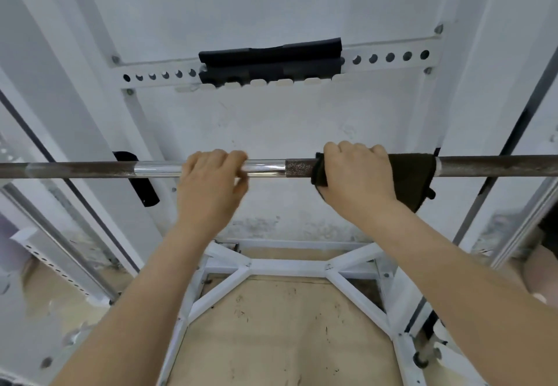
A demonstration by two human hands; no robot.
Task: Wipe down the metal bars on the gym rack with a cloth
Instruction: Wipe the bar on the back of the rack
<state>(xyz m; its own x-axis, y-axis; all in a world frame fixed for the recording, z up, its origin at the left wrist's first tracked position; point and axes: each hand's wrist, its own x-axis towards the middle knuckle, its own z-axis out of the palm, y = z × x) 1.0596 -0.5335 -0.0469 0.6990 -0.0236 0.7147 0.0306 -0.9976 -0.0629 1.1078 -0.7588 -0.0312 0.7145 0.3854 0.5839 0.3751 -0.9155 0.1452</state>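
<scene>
- White-painted wall [302,8] fills the background we face, scuffed and stained toward its lower edge, with tan flooring [287,340] below.
- We stand over a white gym rack [290,267]: its base frame spreads across the floor between our forearms, and angled uprights rise at both edges of the view.
- Across the middle runs a metal bar [265,168], level from edge to edge; its outer lengths look dull and brownish, a polished chrome stretch shines near the centre, and a knurled section lies just right of that.
- Higher on the wall, a white perforated crossbar [389,57] carries a black pad [270,55] wrapped around its middle.
- Our right hand [356,174] presses a dark cloth [413,171] around the bar, right of centre; the fingers [347,147] curl over the top and clamp cloth and bar together, with the loose part of the cloth hanging down behind the wrist.
- Our left hand [211,180] grips the bare chrome section just left of centre, fingers wrapped over the top and closed on the bar; the hand is slightly blurred.
- Another black pad [136,178] sits on the left upright, just behind the bar.
</scene>
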